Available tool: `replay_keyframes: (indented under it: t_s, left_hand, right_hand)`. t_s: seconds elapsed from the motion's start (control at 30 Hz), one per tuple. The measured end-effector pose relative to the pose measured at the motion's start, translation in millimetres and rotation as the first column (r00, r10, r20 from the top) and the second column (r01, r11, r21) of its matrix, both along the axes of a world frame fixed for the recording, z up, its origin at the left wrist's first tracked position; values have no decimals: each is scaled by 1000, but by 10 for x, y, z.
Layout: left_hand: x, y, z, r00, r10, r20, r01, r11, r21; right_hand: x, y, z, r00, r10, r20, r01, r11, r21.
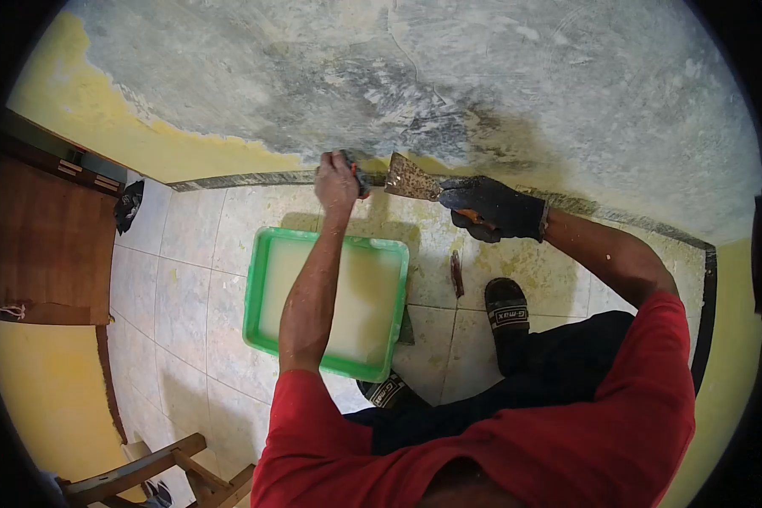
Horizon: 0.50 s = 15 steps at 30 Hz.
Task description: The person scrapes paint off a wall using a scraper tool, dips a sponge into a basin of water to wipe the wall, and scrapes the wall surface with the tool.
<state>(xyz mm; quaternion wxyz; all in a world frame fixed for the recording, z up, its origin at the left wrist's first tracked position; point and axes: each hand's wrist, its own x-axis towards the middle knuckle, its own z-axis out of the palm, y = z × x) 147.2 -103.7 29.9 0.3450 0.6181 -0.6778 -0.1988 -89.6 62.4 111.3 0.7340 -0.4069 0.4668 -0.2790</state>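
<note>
My bare left hand (337,181) is closed around a dark tool with orange parts (357,174), close to the foot of the wall. In a black glove, my right hand (495,208) grips the orange handle of a scraper (411,179). The scraper's wide, speckled blade points left toward my left hand, and a gap separates the two. Below my left forearm, a green tray (250,292) of cloudy, pale liquid rests on the floor. Grey, patchy plaster (313,76) covers the wall above both hands, with yellow paint along its lower left edge.
A reddish-brown strip (457,274) lies on the tiles right of the tray. My sandalled feet (508,309) are near it. A wooden frame (135,468) stands at the lower left, a brown door (46,245) at the left, and a black bag (129,207) by the wall.
</note>
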Motion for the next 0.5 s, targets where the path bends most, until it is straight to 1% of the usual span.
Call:
replay_keyframes:
  t_s: [0.03,0.07,0.1,0.13,0.17,0.23,0.27,0.33,0.37,0.43,0.5]
  left_hand:
    - [16,14,3,1000,1,-2,-1,1000,-1]
    - [52,25,14,998,25,-55,-29,997,-73]
    - [66,139,189,994,44,-105,-59,988,-140]
    - [-17,338,376,991,-29,-128,4,981,-192]
    - [-118,461,387,979,-57,-195,41,996,-85]
    - [-268,799,535,963,-269,31,267,924,-272]
    - [-271,785,508,964,-263,27,260,926,-275]
    - [-303,699,345,972,-212,104,230,950,-211]
    - [-258,607,261,972,-216,96,232,948,-218]
    - [78,307,-14,970,-89,226,121,984,-133]
    - [500,-91,-630,996,57,71,-48,991,-122]
  right_hand:
    - [3,-2,-3,993,-13,116,6,998,54]
    - [7,-23,-11,993,-13,117,7,999,48]
    - [25,-33,-39,991,-57,125,44,993,107]
    - [52,-44,-76,987,-100,129,78,983,168]
    - [82,-73,-140,987,-96,132,73,983,169]
    - [159,-159,-200,974,-91,209,43,973,226]
    - [195,-158,-156,975,-84,204,37,974,223]
    - [318,-94,74,984,-124,125,101,979,179]
    - [267,-70,69,985,-128,116,106,979,173]
    - [141,-31,28,990,40,135,-43,999,20]
    - [117,-15,225,993,54,105,-55,998,1]
